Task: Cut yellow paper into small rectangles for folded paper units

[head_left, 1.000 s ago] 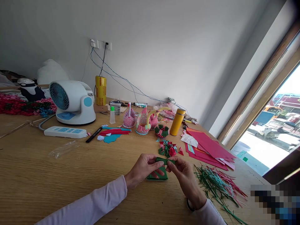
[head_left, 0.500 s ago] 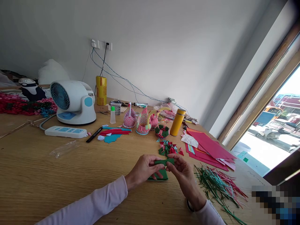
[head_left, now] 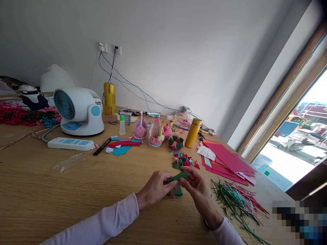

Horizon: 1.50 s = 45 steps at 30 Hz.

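Both grips pinch green paper above a wooden table by a grey wall.

On the far left of the worktop, I register a white fan, its blue grille turned left. A white power strip lies just nearer than the fan; a crumpled clear plastic wrapper lies nearer again. Red and pink flowers occupy the area left of the fan. To its right, I log a yellow cylinder, upright near the wall. A black cord descends from the wall socket. Far right of centre stands a yellow flask.
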Each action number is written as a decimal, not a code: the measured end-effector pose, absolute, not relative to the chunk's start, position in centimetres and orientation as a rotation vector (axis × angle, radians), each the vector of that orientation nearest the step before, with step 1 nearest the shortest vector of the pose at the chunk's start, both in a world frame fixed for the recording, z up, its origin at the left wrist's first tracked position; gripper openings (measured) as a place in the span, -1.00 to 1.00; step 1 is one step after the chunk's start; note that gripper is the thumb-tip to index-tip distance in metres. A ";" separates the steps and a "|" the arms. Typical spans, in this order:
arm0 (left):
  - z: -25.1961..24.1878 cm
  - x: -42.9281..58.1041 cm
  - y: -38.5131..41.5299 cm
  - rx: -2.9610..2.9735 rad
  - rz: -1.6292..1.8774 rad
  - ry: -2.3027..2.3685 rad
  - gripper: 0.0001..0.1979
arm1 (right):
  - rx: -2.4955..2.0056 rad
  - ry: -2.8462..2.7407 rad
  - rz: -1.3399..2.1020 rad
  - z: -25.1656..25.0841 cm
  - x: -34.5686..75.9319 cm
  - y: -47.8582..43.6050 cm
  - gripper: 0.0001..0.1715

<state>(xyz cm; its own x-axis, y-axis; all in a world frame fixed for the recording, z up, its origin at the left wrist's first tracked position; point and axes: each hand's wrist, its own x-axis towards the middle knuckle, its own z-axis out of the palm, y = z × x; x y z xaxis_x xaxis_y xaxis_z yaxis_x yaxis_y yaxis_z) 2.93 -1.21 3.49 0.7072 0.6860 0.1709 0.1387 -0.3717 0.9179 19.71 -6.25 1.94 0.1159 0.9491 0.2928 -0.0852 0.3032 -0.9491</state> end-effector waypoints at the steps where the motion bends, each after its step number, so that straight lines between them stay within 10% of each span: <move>1: 3.5 3.0 -1.2 1.894 0.686 0.639 -0.61 | -0.963 -1.193 0.964 2.0 19.7 -6.3 -0.58; 45: 4.0 2.4 -0.1 1.836 0.637 0.830 -0.81 | -1.173 -1.182 0.823 2.9 20.9 -6.3 -0.69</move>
<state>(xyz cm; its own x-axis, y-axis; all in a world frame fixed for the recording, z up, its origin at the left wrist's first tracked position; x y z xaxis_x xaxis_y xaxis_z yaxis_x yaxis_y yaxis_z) 2.37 -0.10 4.04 0.6282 0.7757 0.0607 0.2590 -0.2820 0.9238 20.87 -6.33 2.90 0.2284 0.9406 0.2510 0.0907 0.2361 -0.9675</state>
